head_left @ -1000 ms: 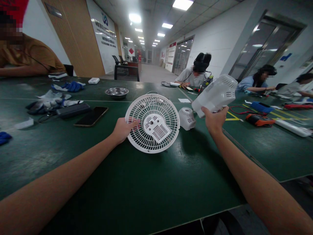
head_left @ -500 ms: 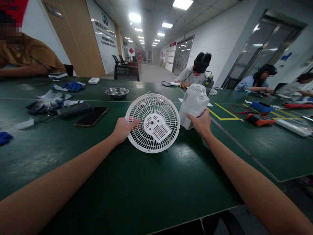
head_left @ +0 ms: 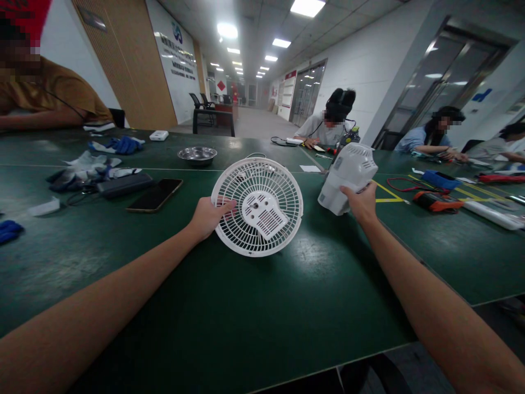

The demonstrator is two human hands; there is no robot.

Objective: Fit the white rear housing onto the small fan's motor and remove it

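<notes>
My left hand [head_left: 208,220] grips the left rim of a round white fan grille [head_left: 264,214], thumb in front and fingers behind the bars. The grille is tilted up facing me, with a slotted plate at its centre. To its right, my right hand [head_left: 361,201] is closed around a white plastic housing [head_left: 346,174] with vent slots at its upper end. This housing is tilted and stands apart from the grille. Whether its lower end touches the table is hard to tell.
On the green table [head_left: 246,317] a phone [head_left: 155,195], a dark case [head_left: 125,186] and gloves [head_left: 117,145] lie left. A metal bowl [head_left: 197,155] stands behind the grille. An orange-and-black meter [head_left: 438,201] lies right. Several people sit around the table.
My right hand has moved the white housing to the right, away from the grille. My left hand and the grille have stayed in place.
</notes>
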